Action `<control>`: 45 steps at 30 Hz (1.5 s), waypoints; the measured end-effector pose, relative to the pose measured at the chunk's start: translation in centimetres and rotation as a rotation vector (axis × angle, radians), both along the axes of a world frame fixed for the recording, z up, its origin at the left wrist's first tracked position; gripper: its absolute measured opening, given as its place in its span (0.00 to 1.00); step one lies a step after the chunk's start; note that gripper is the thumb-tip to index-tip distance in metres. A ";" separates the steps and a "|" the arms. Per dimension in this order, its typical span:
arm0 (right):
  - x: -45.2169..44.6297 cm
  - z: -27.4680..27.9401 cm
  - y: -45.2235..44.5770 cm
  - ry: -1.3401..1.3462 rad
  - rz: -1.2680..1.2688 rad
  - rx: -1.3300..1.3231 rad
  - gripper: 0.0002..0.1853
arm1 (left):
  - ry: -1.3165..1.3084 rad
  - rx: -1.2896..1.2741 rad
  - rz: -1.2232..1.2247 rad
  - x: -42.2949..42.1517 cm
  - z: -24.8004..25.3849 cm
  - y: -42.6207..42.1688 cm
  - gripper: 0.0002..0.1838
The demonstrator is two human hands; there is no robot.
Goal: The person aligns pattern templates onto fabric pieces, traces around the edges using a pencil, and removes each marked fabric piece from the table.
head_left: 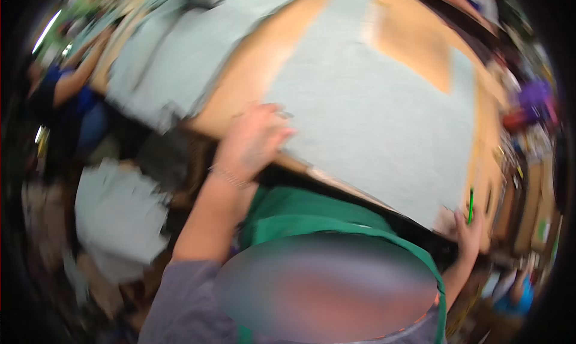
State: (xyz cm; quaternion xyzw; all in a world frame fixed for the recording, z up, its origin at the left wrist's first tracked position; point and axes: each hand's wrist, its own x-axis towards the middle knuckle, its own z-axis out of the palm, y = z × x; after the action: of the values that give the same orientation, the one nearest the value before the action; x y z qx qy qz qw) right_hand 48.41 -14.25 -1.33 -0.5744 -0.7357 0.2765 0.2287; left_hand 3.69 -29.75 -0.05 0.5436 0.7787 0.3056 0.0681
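A large pale blue-grey sheet [372,122], cut with a notch at its far side, lies flat on the tan tabletop before me. At its near left corner is my left hand [255,137], fingers curled inward; blur hides whether anything is between them. A bracelet circles that wrist. By the sheet's near right corner, my right hand [471,233] is closed around a thin green pen [471,206], which points up and away from the sheet. Whether these fingers also touch the sheet cannot be made out.
More pale sheets [180,56] lie stacked on the left part of the table [246,62]. Another pale ragged piece [120,215] hangs lower left. A co-worker's arm [78,74] reaches over the far left side. Brown boards or boxes [537,206] stand at the right.
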 end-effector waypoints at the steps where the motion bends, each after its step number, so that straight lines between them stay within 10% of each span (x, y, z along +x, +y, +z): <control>1: 0.7 0.8 1.4 0.013 -0.081 0.069 0.21 | -0.001 0.085 -0.020 -0.3 0.2 1.0 0.18; 9: -0.9 -0.4 8.1 -0.577 -0.421 0.150 0.23 | 0.205 -0.241 0.084 -0.5 -2.2 10.5 0.29; 13: -0.8 -0.1 9.0 -0.409 -0.375 0.073 0.23 | 0.190 -0.378 0.138 -0.8 -2.9 10.9 0.32; 18: 1.7 0.6 11.9 0.682 -0.201 -0.623 0.15 | 0.217 -0.376 0.143 -0.9 -3.2 11.0 0.32; 24: 3.7 6.3 12.3 0.561 0.031 -0.281 0.16 | 0.201 -0.363 0.139 -0.4 -2.9 11.0 0.36; 29: 12.7 11.7 11.5 0.522 -0.281 0.145 0.30 | 0.311 -0.379 0.147 -0.7 -3.4 10.8 0.39; 40: 8.7 12.8 8.4 0.419 -0.460 0.785 0.17 | 0.479 -0.485 0.233 -4.2 -2.1 13.0 0.41; 45: 6.2 10.2 8.1 0.527 -0.501 0.867 0.18 | 0.551 -0.264 -0.328 4.7 -1.1 14.5 0.36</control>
State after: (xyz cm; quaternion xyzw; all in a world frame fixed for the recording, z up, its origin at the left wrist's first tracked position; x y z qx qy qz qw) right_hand 54.56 -6.11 8.89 -0.4966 -0.5414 0.0202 0.6781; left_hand 8.40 -15.21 -1.14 0.7101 0.7030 0.0289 -0.0265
